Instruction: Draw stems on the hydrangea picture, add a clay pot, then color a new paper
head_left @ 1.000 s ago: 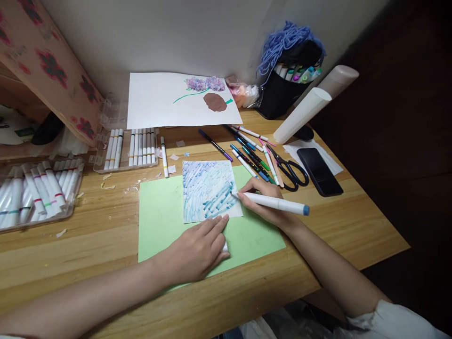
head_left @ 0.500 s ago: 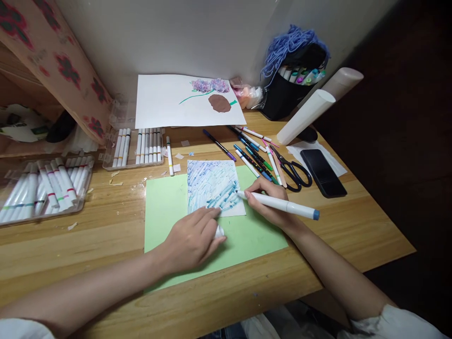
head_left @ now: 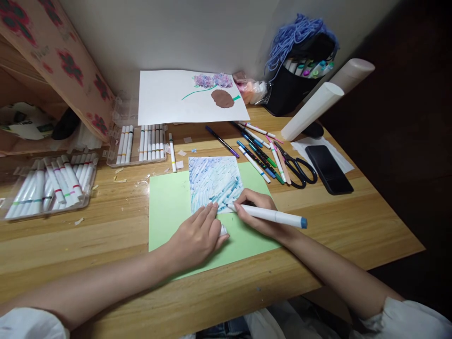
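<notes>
A small white paper covered in blue, purple and teal strokes lies on a green sheet. My right hand grips a white marker with a blue end, its tip at the paper's lower right edge. My left hand rests on the lower left edge of the paper, fingertips pressed down. Under its thumb and fingers a small white object, perhaps a marker cap, is held and partly hidden.
Loose pens, black scissors and a phone lie to the right. Marker trays stand left. Behind are a flower picture, a black pen holder and a white tube.
My right hand has moved left and down with the marker, from the paper's right side to its lower edge. The view has shifted slightly. My left hand stays on the paper.
</notes>
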`<move>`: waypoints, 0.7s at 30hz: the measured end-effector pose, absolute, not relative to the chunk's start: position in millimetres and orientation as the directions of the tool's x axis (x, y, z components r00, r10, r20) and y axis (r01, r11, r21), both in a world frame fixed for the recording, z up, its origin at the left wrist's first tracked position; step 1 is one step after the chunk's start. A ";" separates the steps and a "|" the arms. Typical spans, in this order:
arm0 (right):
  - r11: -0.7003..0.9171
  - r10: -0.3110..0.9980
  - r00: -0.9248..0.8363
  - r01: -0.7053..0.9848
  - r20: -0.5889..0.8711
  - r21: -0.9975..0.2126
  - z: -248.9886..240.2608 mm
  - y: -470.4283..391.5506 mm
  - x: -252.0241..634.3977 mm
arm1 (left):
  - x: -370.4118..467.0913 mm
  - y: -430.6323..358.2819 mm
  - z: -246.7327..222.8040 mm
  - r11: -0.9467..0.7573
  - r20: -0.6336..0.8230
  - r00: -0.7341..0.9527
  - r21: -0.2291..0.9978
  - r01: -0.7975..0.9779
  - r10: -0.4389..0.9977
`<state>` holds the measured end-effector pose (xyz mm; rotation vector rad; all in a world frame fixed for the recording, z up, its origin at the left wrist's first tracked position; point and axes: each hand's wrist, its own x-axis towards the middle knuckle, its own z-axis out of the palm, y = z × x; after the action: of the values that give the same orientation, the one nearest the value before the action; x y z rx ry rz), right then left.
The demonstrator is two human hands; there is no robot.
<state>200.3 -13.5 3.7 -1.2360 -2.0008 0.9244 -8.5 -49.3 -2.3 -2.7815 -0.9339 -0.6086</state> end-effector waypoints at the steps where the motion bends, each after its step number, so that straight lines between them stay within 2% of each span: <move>1: 0.328 0.923 -0.350 0.498 0.161 -0.803 2.9 -13.0 203.5 | -8.5 -49.5 -3.0 -0.792 0.413 0.723 -0.008 0.611 0.554; 4: 0.354 0.932 -0.256 0.491 0.257 -0.796 -0.2 -10.9 215.0 | -8.7 -48.3 -4.6 -0.770 0.378 0.712 0.003 0.639 0.592; 6: 0.387 0.920 -0.259 0.484 0.294 -0.785 -1.6 -9.3 221.6 | -9.0 -47.3 -4.0 -0.754 0.352 0.697 0.039 0.656 0.624; 10: 0.455 0.876 -0.396 0.491 0.275 -0.743 1.1 -7.6 227.5 | -10.6 -48.5 2.8 -0.815 0.347 0.741 0.156 0.559 0.575; 13: 0.387 0.911 -0.338 0.500 0.237 -0.775 5.5 -6.9 228.4 | -14.9 -44.8 9.4 -0.860 0.390 0.766 0.222 0.460 0.511; 15: 0.308 0.944 -0.268 0.496 0.195 -0.812 6.7 -5.3 228.6 | -19.9 -31.5 12.6 -0.791 0.419 0.672 0.296 0.535 0.611; 17: 0.272 0.951 -0.266 0.466 0.159 -0.842 6.1 -2.5 227.8 | -25.3 -7.2 14.9 -0.621 0.393 0.489 0.367 0.693 0.779; 19: 0.257 0.941 -0.313 0.424 0.126 -0.869 4.5 0.4 225.7 | -29.3 23.8 16.2 -0.456 0.322 0.356 0.331 0.826 0.877; 21: 0.227 0.928 -0.364 0.396 0.075 -0.890 3.3 1.8 223.0 | -30.5 53.2 15.1 -0.458 0.323 0.366 0.280 0.844 0.872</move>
<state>223.0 1.8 3.3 -1.2174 -1.8764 1.0885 -30.5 53.2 15.1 -2.6510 -1.6674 -0.6955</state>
